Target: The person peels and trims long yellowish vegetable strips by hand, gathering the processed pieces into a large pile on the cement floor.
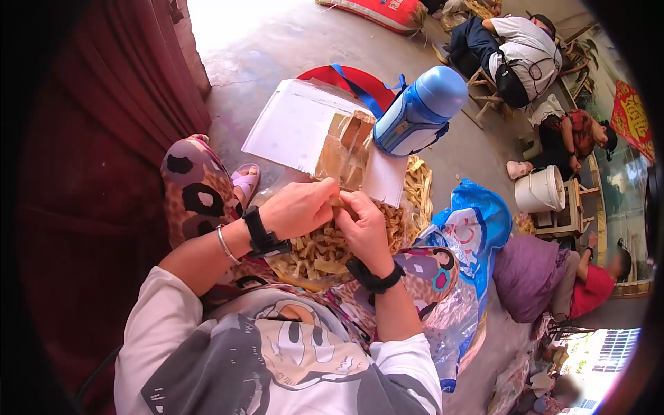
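Note:
My left hand (299, 207) and my right hand (362, 225) meet over my lap, both pinching one small tan piece (337, 201) between their fingertips. Under them lies a heap of tan, strip-like pieces (318, 252) on a clear plastic bag across my knees. Just beyond my hands stands a clear bag with a brown and white card inside (344, 149). Each wrist wears a black band, and the left one also a thin bangle.
A blue flask with a strap (417, 111) lies past the bag, on a red round thing (346, 77). A blue printed plastic bag (470, 225) is at my right. A white bucket (539, 189) and several seated people are further right. A dark red curtain hangs at left.

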Demonstrator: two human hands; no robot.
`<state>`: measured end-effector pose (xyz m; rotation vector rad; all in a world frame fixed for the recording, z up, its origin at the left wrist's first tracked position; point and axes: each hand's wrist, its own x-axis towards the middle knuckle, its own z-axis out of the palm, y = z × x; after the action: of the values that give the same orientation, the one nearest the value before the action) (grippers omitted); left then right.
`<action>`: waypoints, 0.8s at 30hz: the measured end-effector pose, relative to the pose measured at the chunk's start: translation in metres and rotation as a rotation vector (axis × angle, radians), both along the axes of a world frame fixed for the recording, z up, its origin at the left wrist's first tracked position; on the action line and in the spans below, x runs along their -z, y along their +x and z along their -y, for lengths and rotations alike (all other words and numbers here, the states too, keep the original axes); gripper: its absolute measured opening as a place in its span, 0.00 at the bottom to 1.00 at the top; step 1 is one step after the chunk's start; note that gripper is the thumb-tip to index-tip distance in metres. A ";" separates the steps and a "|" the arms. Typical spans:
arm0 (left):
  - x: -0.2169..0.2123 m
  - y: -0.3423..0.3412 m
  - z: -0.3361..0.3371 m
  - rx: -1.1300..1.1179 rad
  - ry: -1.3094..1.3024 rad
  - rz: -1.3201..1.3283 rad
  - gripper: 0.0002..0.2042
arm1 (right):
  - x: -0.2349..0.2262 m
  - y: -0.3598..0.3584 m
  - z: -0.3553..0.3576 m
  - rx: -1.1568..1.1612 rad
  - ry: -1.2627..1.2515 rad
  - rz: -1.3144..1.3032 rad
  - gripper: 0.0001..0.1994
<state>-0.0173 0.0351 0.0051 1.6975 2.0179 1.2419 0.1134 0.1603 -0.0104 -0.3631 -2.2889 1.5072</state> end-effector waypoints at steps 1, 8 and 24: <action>-0.001 -0.002 0.000 -0.031 -0.020 0.012 0.09 | -0.002 -0.002 0.002 0.032 0.003 -0.048 0.10; -0.011 -0.012 0.006 0.022 0.045 -0.186 0.06 | -0.026 0.007 -0.011 -0.349 -0.913 0.155 0.12; -0.018 -0.001 0.011 0.169 -0.074 0.503 0.12 | -0.029 0.011 -0.036 0.029 -0.758 0.089 0.07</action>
<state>-0.0180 0.0239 0.0232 1.3193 1.5700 1.3494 0.1241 0.1958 0.0187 -0.6622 -1.6650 2.3361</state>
